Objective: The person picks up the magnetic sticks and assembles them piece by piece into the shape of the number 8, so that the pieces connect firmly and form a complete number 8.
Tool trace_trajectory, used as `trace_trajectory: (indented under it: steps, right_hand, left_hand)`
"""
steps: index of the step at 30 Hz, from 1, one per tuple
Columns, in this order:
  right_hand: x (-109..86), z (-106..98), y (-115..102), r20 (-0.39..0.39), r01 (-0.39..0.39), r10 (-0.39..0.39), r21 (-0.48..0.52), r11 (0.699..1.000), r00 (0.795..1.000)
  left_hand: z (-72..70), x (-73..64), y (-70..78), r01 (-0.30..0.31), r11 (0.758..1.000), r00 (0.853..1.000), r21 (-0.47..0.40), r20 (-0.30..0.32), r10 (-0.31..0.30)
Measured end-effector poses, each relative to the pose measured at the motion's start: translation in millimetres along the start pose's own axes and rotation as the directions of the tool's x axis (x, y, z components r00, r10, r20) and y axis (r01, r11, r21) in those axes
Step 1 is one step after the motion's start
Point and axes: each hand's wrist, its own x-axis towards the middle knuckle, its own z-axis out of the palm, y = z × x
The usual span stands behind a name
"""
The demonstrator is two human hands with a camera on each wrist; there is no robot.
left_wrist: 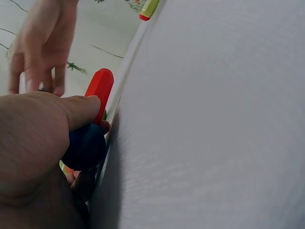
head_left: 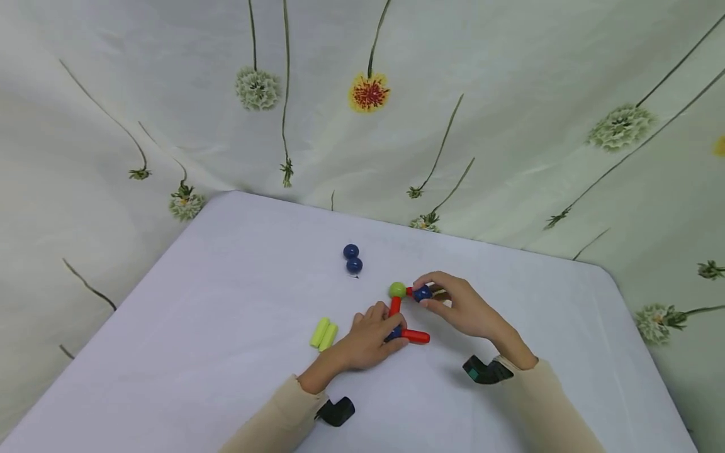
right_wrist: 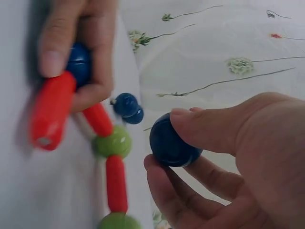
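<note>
My left hand (head_left: pixel 370 336) grips a blue ball (right_wrist: pixel 80 64) low over the table, thumb and fingers around it. Two red sticks join that ball: one red stick (head_left: pixel 416 336) points right, the other red stick (head_left: pixel 394 306) leads to a green ball (head_left: pixel 398 289). From there a further red stick (right_wrist: pixel 116 183) runs to a second green ball (right_wrist: pixel 119 222), partly cut off in the right wrist view. My right hand (head_left: pixel 461 305) pinches another blue ball (right_wrist: pixel 174 143) between thumb and fingers, apart from the sticks in the right wrist view.
Two blue balls (head_left: pixel 354 265) lie side by side farther back on the white table (head_left: pixel 255 251). Left of my left hand, two yellow-green sticks (head_left: pixel 324 333) lie together. A flower-patterned cloth (head_left: pixel 317 126) hangs behind the table's back edge.
</note>
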Motion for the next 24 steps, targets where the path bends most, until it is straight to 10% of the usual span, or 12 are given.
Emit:
trace_trajectory:
  steps: [9,24]
  right_hand:
    - [-49.1,14.3,17.6,-0.019,-0.112,0.111,-0.133,0.985,0.994]
    - [-61.7,31.3,23.3,-0.065,-0.173,0.165,-0.148,0.974,0.984]
  left_hand:
    - [-0.4,2.9,-1.3,0.019,1.0,1.0,-0.003,0.004,-0.019]
    - [-1.1,2.6,-1.7,0.0,0.999,1.0,-0.053,-0.024,-0.001]
